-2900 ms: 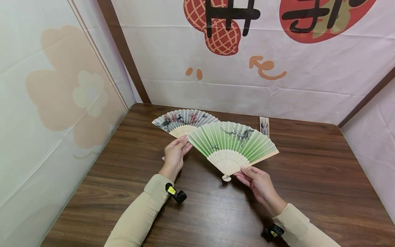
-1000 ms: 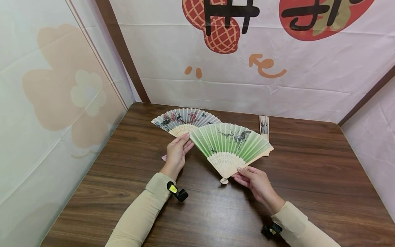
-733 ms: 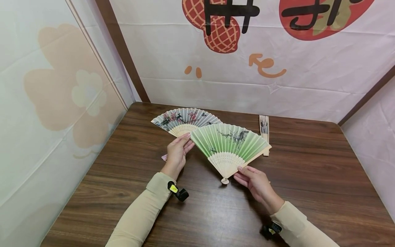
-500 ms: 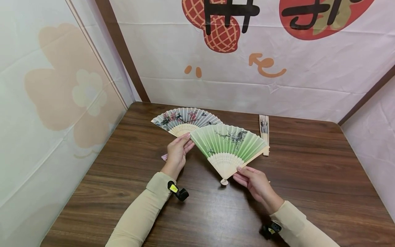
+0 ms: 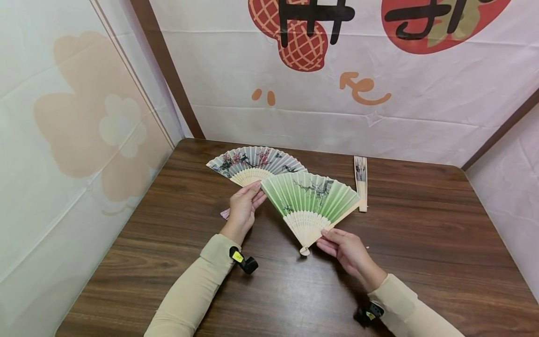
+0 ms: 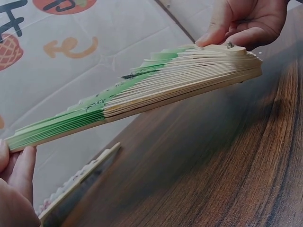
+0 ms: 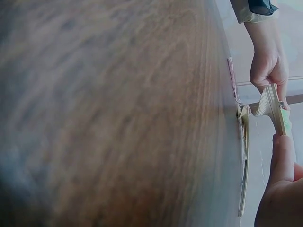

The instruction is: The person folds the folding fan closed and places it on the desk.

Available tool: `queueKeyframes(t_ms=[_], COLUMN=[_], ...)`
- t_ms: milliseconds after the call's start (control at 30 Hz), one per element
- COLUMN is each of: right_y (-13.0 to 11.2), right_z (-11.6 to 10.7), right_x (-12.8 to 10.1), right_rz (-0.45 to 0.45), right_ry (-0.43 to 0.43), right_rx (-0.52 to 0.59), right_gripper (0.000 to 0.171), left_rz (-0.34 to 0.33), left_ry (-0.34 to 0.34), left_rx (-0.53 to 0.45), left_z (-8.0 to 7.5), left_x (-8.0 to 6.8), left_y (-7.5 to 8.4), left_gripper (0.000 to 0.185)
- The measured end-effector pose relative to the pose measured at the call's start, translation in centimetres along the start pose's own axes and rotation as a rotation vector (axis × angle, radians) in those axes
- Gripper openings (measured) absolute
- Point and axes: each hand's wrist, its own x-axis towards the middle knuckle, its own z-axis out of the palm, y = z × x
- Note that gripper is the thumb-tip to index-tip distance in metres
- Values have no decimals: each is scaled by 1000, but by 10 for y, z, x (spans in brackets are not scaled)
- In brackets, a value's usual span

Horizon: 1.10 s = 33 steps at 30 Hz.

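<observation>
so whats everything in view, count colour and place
table: 1, brown, lower middle
walls: 3, pale with prints, left, back, right
brown strips: 2, brown, wall corners
grey fan: 1, grey and pink, open, table's back left
green fan: 1, green and cream, open, held above the table
closed fan: 1, cream and dark, table's back right
pink thing: 1, pink, left of centre, unclear
pale speck: 1, cream, right of centre, unclear
wrist cameras: 2, black and yellow, one per wrist
sleeves: 2, beige, both arms
left grip: 1, bare, at green fan's left edge
right grip: 1, bare, at the fan's right edge
</observation>
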Motion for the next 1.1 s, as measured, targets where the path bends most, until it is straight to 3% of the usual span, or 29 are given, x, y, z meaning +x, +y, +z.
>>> queueKeyframes(t_ms=[400, 1100], right_y=[0, 4], right_z=[0, 2], right_x=[-1, 1], right_rz=[7, 1], right_ry=[-4, -4], right_rx=[2, -30], right_gripper=[32, 31], left_rz=[-7, -4], left_ry=[-36, -19], left_rx=[2, 0], left_z=[0, 1], left_x=[1, -1], left_y=[-1, -4], left_gripper=[11, 14])
